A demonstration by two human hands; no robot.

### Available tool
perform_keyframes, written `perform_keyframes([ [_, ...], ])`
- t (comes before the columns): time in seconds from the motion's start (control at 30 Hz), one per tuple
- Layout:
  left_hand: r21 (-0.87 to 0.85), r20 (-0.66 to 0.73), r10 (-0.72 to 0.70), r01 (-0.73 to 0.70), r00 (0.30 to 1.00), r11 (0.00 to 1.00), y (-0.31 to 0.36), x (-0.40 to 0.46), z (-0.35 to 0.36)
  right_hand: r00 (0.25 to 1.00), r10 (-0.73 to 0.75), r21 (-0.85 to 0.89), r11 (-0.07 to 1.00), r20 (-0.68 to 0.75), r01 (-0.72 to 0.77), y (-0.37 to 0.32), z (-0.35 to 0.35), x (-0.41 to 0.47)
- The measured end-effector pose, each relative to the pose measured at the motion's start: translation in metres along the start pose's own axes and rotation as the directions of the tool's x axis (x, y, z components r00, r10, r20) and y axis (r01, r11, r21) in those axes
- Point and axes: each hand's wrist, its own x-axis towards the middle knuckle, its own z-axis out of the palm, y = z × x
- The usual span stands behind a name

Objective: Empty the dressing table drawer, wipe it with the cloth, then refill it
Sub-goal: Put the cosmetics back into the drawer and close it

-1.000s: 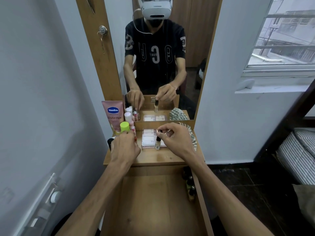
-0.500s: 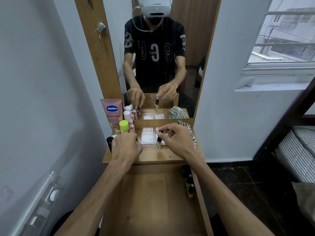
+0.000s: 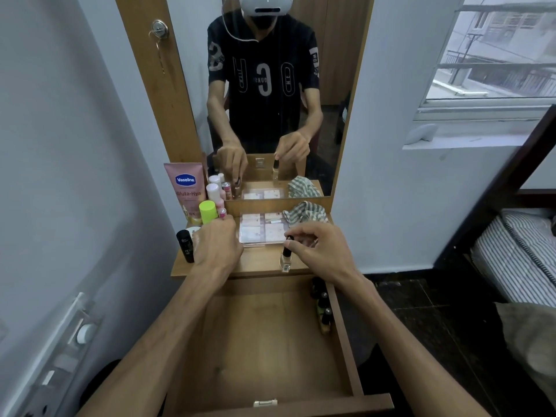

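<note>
The right hand (image 3: pixel 323 254) pinches the black cap of a small clear nail polish bottle (image 3: pixel 285 258) between thumb and forefinger; the bottle stands upright at the front edge of the desk (image 3: pixel 258 264), just before the open drawer. The left hand (image 3: pixel 218 246) is curled knuckles-up over the left part of the desk; the mirror (image 3: pixel 270 100) shows its fingertips closed in a grip on a small upright tube, which the direct view hides.

Between the hands lies a clear flat case (image 3: pixel 262 231) with pale squares inside. Behind it, against the mirror, sits the crumpled checked cloth (image 3: pixel 307 212). To the left stand a pink Vaseline tube (image 3: pixel 186 188), a lime-capped bottle (image 3: pixel 208 212) and a black stick (image 3: pixel 185 245).

The drawer (image 3: pixel 264 350) is pulled out below, its wooden floor mostly bare, with a few dark-capped bottles (image 3: pixel 323 308) lined along its right wall.
</note>
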Motion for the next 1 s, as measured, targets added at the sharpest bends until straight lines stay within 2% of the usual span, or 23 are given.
perform_keyframes([
  [0.23,-0.177,-0.178,0.120,-0.152,0.977,0.972,0.020,-0.043,-0.027,0.996,0.047,0.048,0.998,0.075,-0.051,0.003,-0.022,-0.050],
  [0.3,-0.255,-0.182,0.157,-0.201,0.971,0.946,0.027,-0.062,-0.030,0.991,0.063,0.030,0.997,0.120,-0.067,0.006,-0.025,-0.068],
  [0.4,-0.348,-0.085,0.237,-0.252,0.968,0.903,0.038,-0.092,-0.023,0.983,0.064,-0.046,0.997,0.172,-0.057,0.015,-0.029,-0.095],
  [0.5,-0.401,0.067,0.265,-0.217,0.962,0.890,0.047,-0.122,-0.002,0.976,0.073,-0.133,0.990,0.206,-0.046,0.026,-0.031,-0.116],
  [0.67,-0.515,0.283,0.315,-0.134,0.906,0.847,0.061,-0.158,0.039,0.961,0.048,-0.323,0.945,0.272,0.044,0.046,-0.029,-0.134],
  [0.83,-0.599,0.329,0.373,-0.113,0.868,0.792,0.075,-0.167,0.060,0.942,0.044,-0.387,0.917,0.332,0.094,0.055,-0.026,-0.141],
  [1.0,-0.630,0.365,0.380,-0.075,0.850,0.773,0.082,-0.170,0.070,0.948,0.069,-0.420,0.904,0.311,0.073,0.059,-0.022,-0.143],
])
